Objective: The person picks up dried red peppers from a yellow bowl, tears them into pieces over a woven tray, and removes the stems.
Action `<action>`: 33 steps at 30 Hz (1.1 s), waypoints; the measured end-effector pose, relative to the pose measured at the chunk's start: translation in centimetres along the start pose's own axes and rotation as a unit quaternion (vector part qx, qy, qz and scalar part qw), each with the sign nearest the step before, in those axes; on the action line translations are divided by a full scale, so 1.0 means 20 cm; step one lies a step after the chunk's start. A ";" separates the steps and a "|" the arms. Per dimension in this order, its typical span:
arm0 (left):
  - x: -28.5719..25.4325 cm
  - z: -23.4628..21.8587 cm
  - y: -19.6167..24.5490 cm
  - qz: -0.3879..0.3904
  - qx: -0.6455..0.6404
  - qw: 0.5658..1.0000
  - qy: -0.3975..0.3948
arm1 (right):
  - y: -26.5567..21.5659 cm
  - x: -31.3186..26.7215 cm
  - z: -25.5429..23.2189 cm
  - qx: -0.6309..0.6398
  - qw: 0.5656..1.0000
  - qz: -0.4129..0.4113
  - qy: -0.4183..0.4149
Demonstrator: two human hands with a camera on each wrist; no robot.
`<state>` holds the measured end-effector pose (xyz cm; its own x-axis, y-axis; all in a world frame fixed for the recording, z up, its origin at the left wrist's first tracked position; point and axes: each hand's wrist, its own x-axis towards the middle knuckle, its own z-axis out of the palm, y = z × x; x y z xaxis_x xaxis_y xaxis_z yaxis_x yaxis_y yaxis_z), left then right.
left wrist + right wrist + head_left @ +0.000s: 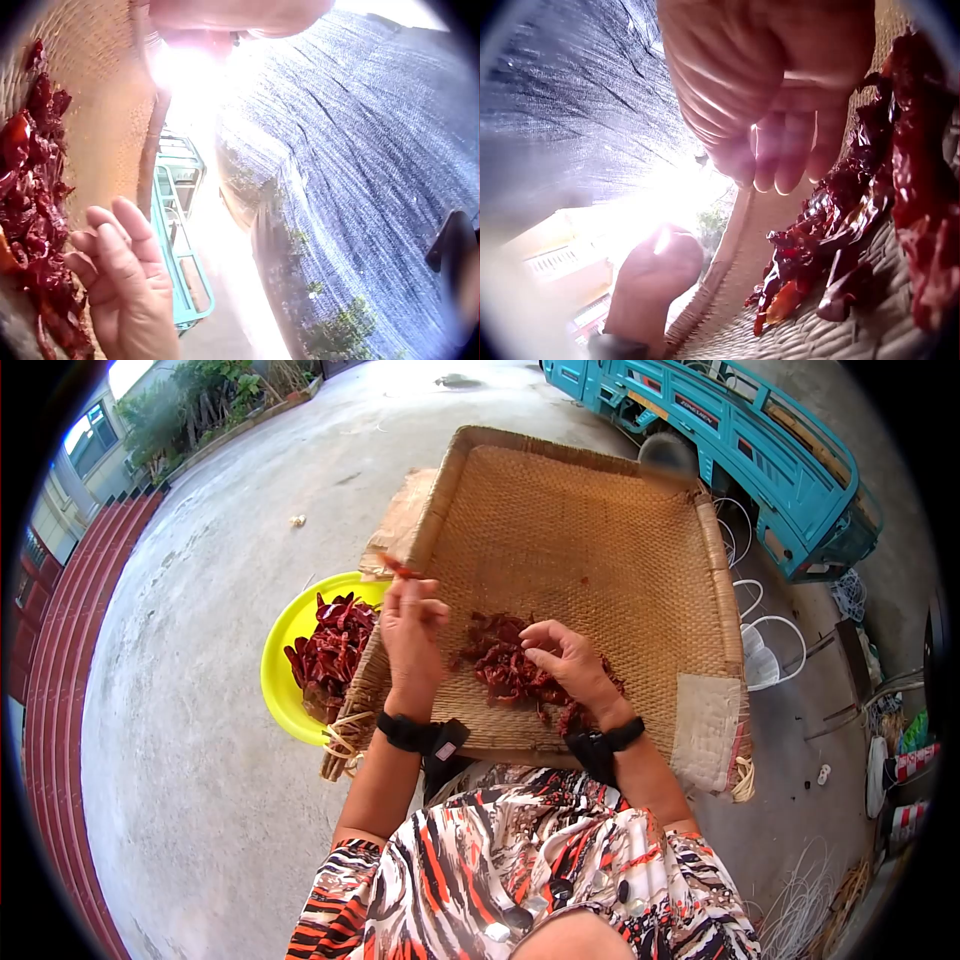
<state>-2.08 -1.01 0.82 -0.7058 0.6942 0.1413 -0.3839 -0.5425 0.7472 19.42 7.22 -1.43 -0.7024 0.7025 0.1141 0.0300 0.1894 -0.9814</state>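
Dried red chilies [510, 665] lie heaped on the near part of a woven tray [600, 550]; the heap [37, 202] also shows in the left wrist view. Above the tray's left edge, my left hand [412, 635] is raised, with a blurred red chili [400, 567] at its fingertips. My right hand [572, 665] hovers over the heap, fingers loosely bent and nothing visible in them. In the right wrist view its fingers [780, 150] hang relaxed beside the chilies [847, 195], and my left hand [656, 270] is beyond, bent at the fingers.
A yellow basin [283, 690] of red chilies [335, 650] stands left of the tray, partly under its edge. Cardboard [405, 510] sticks out at the tray's left. A blue cart [750, 450] is at the back right, a white bucket [762, 660] right of the tray, red steps [70, 660] far left.
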 end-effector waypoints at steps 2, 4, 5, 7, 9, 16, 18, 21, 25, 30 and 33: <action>0.01 -0.01 0.04 0.049 -0.016 0.990 0.135 | 0.01 -0.01 0.01 -0.074 0.996 -0.055 -0.021; 0.02 -0.02 0.08 0.034 -0.079 0.983 0.160 | 0.02 0.00 0.02 -0.143 0.981 -0.122 -0.050; 0.02 -0.03 0.09 0.027 -0.110 0.978 0.173 | 0.02 0.00 0.02 -0.192 0.969 -0.142 -0.063; 0.04 -0.05 0.06 -0.001 -0.067 0.985 0.161 | 0.04 -0.01 0.03 -0.287 0.936 -0.181 -0.088; 0.05 -0.09 0.00 -0.022 0.011 0.995 0.100 | 0.03 -0.01 0.03 -0.266 0.945 -0.179 -0.062; -0.03 0.00 -0.04 -0.194 0.286 0.911 -0.226 | -0.05 0.00 0.03 -0.004 0.995 -0.061 0.078; -0.05 0.02 -0.04 -0.217 0.310 0.883 -0.277 | -0.04 0.00 0.02 0.093 0.992 -0.026 0.087; -0.06 0.02 -0.04 -0.240 0.329 0.861 -0.305 | -0.03 0.00 0.01 0.154 0.984 -0.023 0.084; -0.06 0.03 -0.03 -0.269 0.322 0.859 -0.293 | 0.02 0.02 0.01 0.088 0.988 -0.064 0.111; -0.07 0.02 -0.05 -0.242 0.328 0.846 -0.343 | 0.00 0.00 0.02 0.067 0.992 -0.052 0.093; -0.07 0.03 -0.03 -0.228 0.342 0.834 -0.367 | -0.02 0.00 0.02 0.068 0.993 -0.052 0.087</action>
<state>-0.46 -1.43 0.54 0.0722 0.9936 -0.0874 0.0941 0.0804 0.9923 19.17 6.79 -1.11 -0.5630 0.7938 0.2300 -0.1411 0.1819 -0.9731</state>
